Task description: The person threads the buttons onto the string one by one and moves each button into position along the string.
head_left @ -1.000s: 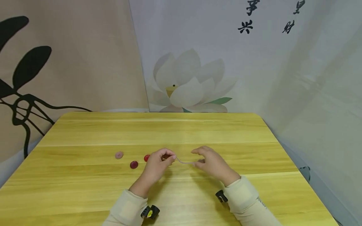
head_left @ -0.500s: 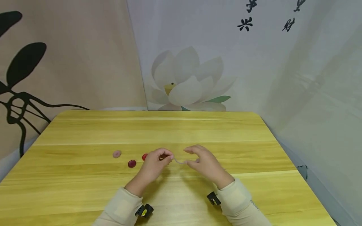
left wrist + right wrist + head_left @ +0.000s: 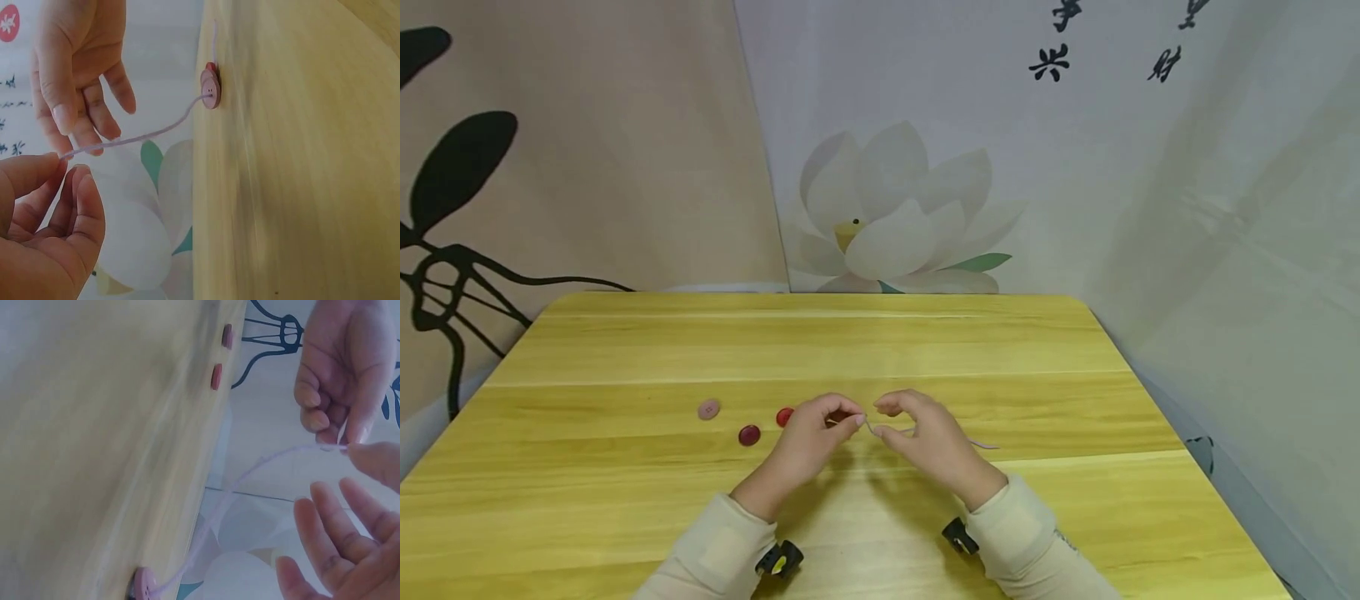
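My left hand (image 3: pixel 811 433) pinches a thin lilac cord (image 3: pixel 145 136) between thumb and forefinger, the fingers curled. Close beside it, my right hand (image 3: pixel 925 442) has its thumb by the cord and its fingers apart from the thumb, loosely spread in the right wrist view. From the fingertips the cord sags down to a pink button (image 3: pixel 211 94) on the table, passing through its hole. Against this button sit another pinkish button and something red (image 3: pixel 210 66); the cord continues past them. In the head view my right hand hides these, and a cord tail (image 3: pixel 983 445) shows beyond it.
Left of my hands lie a pale pink button (image 3: pixel 708 409), a dark red button (image 3: pixel 749 435) and a red button (image 3: pixel 785 417), partly hidden by my left hand. The wooden table (image 3: pixel 625 483) reaches back to a curtain (image 3: pixel 910 75) with a printed lotus.
My right hand has moved left along the cord, closer to my left hand. The cord's tail has come into view behind the right wrist. My left hand still pinches the cord.
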Motion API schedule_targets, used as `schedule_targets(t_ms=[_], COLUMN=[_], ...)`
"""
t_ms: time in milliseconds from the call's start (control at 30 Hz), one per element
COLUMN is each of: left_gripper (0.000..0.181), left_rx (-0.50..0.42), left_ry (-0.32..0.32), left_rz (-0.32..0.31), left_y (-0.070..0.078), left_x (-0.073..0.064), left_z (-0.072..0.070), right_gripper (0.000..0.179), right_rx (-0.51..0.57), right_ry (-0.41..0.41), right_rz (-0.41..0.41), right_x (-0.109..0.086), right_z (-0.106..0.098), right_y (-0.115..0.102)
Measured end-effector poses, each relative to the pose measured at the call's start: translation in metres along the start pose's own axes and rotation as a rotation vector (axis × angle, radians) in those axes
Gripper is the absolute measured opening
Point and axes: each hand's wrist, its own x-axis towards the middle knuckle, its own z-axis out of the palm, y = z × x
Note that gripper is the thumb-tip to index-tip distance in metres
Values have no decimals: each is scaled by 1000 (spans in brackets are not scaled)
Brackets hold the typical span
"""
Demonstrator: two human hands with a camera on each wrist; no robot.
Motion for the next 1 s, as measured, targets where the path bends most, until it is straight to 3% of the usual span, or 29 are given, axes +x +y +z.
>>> schedule_targets(t_ms=[667, 1000], left_gripper=[7, 7], left_rx=[-24, -7], left_ry=[-45, -63], left_rz=[35, 97], left_y=[3, 2], left_x=[4, 2], left_z=[1, -2], right_gripper=[18, 14], right_rx=[-5, 87], right_ry=[-27, -22], right_rz=[11, 30], right_x=[6, 4], right_z=[4, 6], right_y=[-6, -7])
